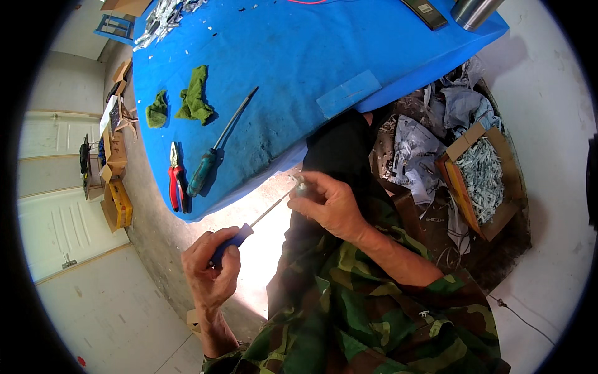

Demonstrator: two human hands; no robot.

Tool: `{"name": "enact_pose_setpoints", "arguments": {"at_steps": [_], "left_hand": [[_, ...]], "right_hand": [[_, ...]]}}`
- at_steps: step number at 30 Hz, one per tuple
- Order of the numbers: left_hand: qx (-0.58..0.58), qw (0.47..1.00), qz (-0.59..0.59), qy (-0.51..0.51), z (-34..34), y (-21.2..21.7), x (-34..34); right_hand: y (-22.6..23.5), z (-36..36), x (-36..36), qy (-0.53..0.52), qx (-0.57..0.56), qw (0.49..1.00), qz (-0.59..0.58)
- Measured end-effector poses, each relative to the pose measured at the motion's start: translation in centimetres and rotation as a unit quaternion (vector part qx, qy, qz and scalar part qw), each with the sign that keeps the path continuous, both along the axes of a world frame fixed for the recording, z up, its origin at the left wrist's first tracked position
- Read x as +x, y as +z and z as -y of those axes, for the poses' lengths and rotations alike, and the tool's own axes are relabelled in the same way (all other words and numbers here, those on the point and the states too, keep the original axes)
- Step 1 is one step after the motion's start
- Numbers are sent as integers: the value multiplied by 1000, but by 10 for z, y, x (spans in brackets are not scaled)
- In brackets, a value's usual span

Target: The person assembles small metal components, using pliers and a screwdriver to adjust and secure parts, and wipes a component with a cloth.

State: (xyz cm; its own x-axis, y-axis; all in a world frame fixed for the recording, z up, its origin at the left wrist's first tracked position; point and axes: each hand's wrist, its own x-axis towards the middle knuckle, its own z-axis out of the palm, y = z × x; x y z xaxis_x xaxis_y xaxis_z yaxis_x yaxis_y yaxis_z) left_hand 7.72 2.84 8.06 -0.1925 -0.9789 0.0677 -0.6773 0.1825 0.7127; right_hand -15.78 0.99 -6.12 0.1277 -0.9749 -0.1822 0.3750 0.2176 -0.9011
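Two grips off tbl [280, 93] edge: L hand [212, 265], blue s/driver [238, 239]; R hand [334, 206], sm. part [301, 187].

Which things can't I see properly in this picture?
All in the head view:
- Small piece: blurred, partly covered by the right grip.
- Blue-handled screwdriver: handle partly hidden by the left grip; tip too small and blurred to tell if it touches the piece.
- Metal cylinder: cut off by the upper edge.
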Motion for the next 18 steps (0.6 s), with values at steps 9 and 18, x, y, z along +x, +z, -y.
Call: {"name": "enact_pose_setpoints", "arguments": {"at_steps": [9,18], "left_hand": [[30,997,77,11,-20,2,-33],[31,992,119,11,-36,-3,-42]], "right_hand": [[-4,-2,9,-60,-46,989,-125],[-1,1,7,-54,2,996,-67]]}}
